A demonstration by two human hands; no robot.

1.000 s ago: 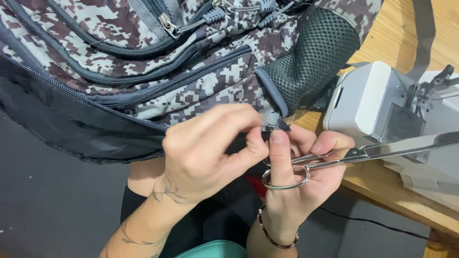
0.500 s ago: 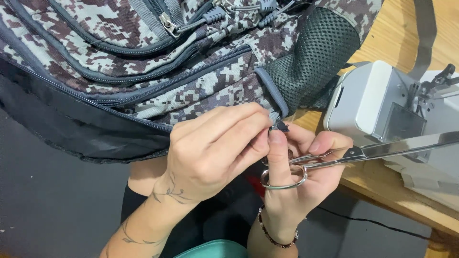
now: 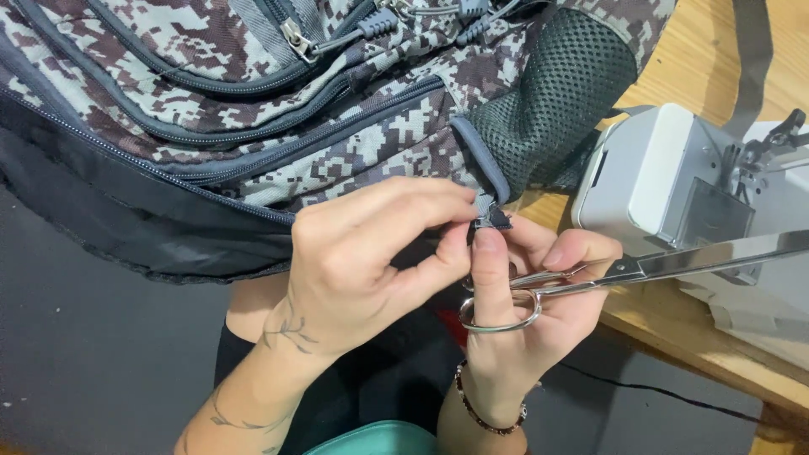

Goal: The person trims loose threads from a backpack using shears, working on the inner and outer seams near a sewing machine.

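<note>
We pinch the small strap end [image 3: 490, 219] at the backpack's [image 3: 253, 109] lower edge, just below its mesh pocket [image 3: 548, 101], between left hand [image 3: 362, 261] and right hand [image 3: 531, 303], whose grip also hooks unused scissors [image 3: 640, 270], so trimming looks not yet done.

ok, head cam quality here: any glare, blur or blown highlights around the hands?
Head view: even, soft light; both the left hand and right hand are sharp. Mild glare on the scissors blade and the white sewing machine; backpack pattern crisp, floor dark, featureless.
</note>
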